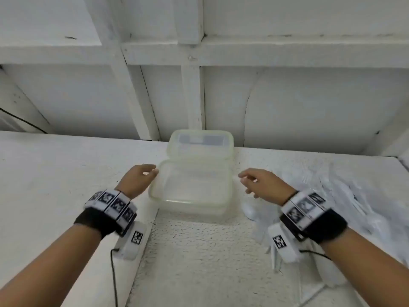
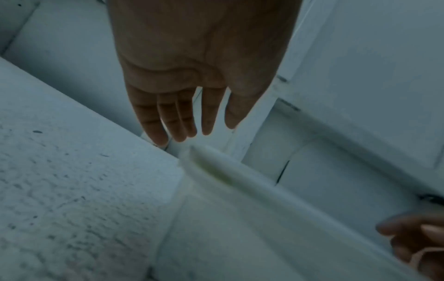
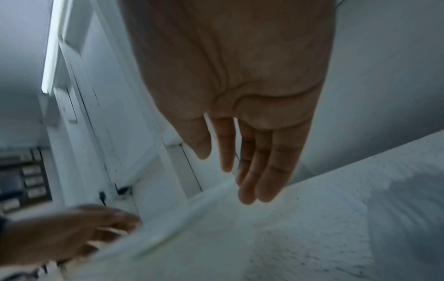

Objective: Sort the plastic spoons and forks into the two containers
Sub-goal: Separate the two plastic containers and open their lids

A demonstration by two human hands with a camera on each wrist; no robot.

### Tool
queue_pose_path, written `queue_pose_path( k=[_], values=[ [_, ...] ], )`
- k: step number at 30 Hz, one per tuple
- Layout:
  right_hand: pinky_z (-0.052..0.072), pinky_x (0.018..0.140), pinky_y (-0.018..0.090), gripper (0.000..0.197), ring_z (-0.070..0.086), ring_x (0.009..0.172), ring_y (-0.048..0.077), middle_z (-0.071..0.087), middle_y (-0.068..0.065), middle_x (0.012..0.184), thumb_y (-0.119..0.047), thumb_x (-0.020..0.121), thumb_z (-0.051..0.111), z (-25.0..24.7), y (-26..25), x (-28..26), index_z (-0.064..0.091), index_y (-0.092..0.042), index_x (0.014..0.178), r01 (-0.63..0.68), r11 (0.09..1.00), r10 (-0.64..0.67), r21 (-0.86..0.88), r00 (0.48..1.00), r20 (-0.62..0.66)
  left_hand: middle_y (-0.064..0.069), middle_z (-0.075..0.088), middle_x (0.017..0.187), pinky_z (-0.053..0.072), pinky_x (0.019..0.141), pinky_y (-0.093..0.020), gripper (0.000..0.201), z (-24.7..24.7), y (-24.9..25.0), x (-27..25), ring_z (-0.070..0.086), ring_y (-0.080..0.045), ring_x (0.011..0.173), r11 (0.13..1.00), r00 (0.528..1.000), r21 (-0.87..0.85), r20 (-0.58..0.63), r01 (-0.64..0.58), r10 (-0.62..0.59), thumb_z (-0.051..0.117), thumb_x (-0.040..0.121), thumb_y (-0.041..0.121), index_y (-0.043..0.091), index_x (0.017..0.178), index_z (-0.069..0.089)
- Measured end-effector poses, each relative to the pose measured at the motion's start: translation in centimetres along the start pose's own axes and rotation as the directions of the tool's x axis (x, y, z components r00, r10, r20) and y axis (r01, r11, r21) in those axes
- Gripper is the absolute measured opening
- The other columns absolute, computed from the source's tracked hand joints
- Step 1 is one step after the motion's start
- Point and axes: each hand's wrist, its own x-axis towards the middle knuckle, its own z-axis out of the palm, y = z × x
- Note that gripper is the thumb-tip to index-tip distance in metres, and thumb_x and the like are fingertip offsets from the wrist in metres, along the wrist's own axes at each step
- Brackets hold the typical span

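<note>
Hands flanked the near container [image 1: 190,189], left hand [image 1: 138,179] and right hand [image 1: 264,185] both loose-fingered, holding nothing. A second container [image 1: 200,141] sat behind it; spoons and forks [image 1: 345,196] lay heaped to the right. Best to separate the containers side by side first. Rough white bench [image 1: 66,173], white panelled wall [image 1: 309,103].

Bright washed-out head view; dim, motion-blurred wrist views.

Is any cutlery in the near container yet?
No, the near container looks empty in the head view, and the cutlery pile still lies on the table to its right.
</note>
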Motion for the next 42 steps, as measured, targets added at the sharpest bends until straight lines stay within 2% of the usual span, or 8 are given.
queue_pose_path(
  k=[4, 7, 10, 17, 22, 27, 32, 42],
  values=[
    [0.051, 0.068, 0.031, 0.035, 0.063, 0.083, 0.023, 0.06, 0.007, 0.101, -0.032, 0.098, 0.039, 2.0, -0.7, 3.3, 0.05, -0.014, 0.126, -0.18, 0.982, 0.182, 0.06, 0.983, -0.025, -0.013, 0.055, 0.131, 0.037, 0.098, -0.034, 0.05, 0.6, 0.0, 1.8, 0.05, -0.028, 0.12, 0.987, 0.99, 0.147, 0.111, 0.069, -0.086, 0.043, 0.096, 0.039, 0.003, 0.131, 0.05],
    [0.055, 0.069, 0.035, 0.03, 0.063, 0.072, 0.021, 0.058, 0.003, 0.092, -0.034, 0.097, 0.043, 3.5, -0.6, 4.4, 0.051, -0.011, 0.114, -0.229, 0.952, 0.235, 0.201, 0.972, -0.005, -0.013, 0.062, 0.096, 0.04, 0.071, -0.031, 0.043, 1.4, -0.3, 2.4, 0.055, -0.026, 0.089, 0.989, 0.987, 0.14, 0.15, 0.037, -0.058, 0.04, 0.097, 0.04, 0.002, 0.098, 0.061],
    [0.056, 0.064, 0.031, 0.024, 0.06, 0.066, 0.019, 0.058, 0.003, 0.086, -0.031, 0.096, 0.048, 3.8, -0.6, 4.6, 0.051, -0.009, 0.105, -0.243, 0.921, 0.251, 0.304, 0.968, 0.014, -0.01, 0.048, 0.075, 0.029, 0.056, -0.027, 0.04, 1.4, -0.7, 2.6, 0.043, -0.02, 0.066, 0.996, 0.993, 0.064, 0.094, 0.061, -0.067, 0.043, 0.096, 0.04, 0.006, 0.076, 0.05],
    [0.055, 0.066, 0.032, 0.027, 0.061, 0.063, 0.022, 0.062, 0.014, 0.087, -0.029, 0.095, 0.052, 3.0, -0.1, 2.9, 0.054, -0.002, 0.096, -0.274, 0.902, 0.261, 0.332, 0.962, 0.085, -0.009, 0.06, 0.082, 0.045, 0.06, -0.029, 0.04, 1.7, -1.1, 1.3, 0.055, -0.022, 0.071, 0.999, 0.992, -0.023, 0.123, 0.031, -0.028, 0.052, 0.091, 0.041, 0.001, 0.091, 0.059],
    [0.057, 0.064, 0.031, 0.031, 0.062, 0.064, 0.019, 0.063, 0.011, 0.089, -0.03, 0.09, 0.059, 3.2, 0.6, 1.5, 0.053, -0.004, 0.104, -0.305, 0.857, 0.281, 0.415, 0.952, 0.12, -0.009, 0.065, 0.094, 0.054, 0.076, -0.039, 0.04, 2.1, -1.7, 0.1, 0.062, -0.024, 0.088, 0.973, 0.988, -0.212, 0.141, 0.096, -0.067, 0.052, 0.091, 0.041, 0.004, 0.102, 0.062],
    [0.057, 0.06, 0.028, 0.028, 0.063, 0.061, 0.018, 0.064, 0.01, 0.084, -0.028, 0.09, 0.061, 3.2, 0.6, 1.3, 0.052, -0.004, 0.103, -0.303, 0.859, 0.27, 0.412, 0.953, 0.138, -0.003, 0.055, 0.079, 0.041, 0.054, -0.025, 0.038, 2.8, -1.3, -0.1, 0.052, -0.015, 0.067, 0.989, 0.99, -0.119, 0.122, 0.085, -0.07, 0.055, 0.088, 0.045, 0.007, 0.087, 0.05],
    [0.055, 0.053, 0.024, 0.025, 0.062, 0.056, 0.014, 0.063, 0.008, 0.081, -0.027, 0.09, 0.06, 3.3, 0.5, 1.3, 0.05, -0.005, 0.099, -0.3, 0.85, 0.264, 0.434, 0.954, 0.144, -0.002, 0.053, 0.086, 0.043, 0.057, -0.027, 0.034, 2.8, -1.7, 0.3, 0.052, -0.016, 0.072, 0.942, 0.961, -0.276, 0.249, 0.191, -0.122, 0.054, 0.088, 0.045, 0.013, 0.087, 0.045],
    [0.055, 0.05, 0.026, 0.02, 0.06, 0.062, 0.02, 0.058, 0.011, 0.086, -0.024, 0.093, 0.055, 3.4, 0.7, 1.3, 0.04, -0.011, 0.088, -0.344, 0.765, 0.261, 0.545, 0.938, 0.227, -0.004, 0.052, 0.087, 0.044, 0.054, -0.027, 0.034, 2.5, -1.2, 0.0, 0.051, -0.014, 0.071, 0.977, 0.982, -0.178, 0.163, 0.121, -0.092, 0.055, 0.089, 0.043, 0.011, 0.089, 0.044]
  ],
)
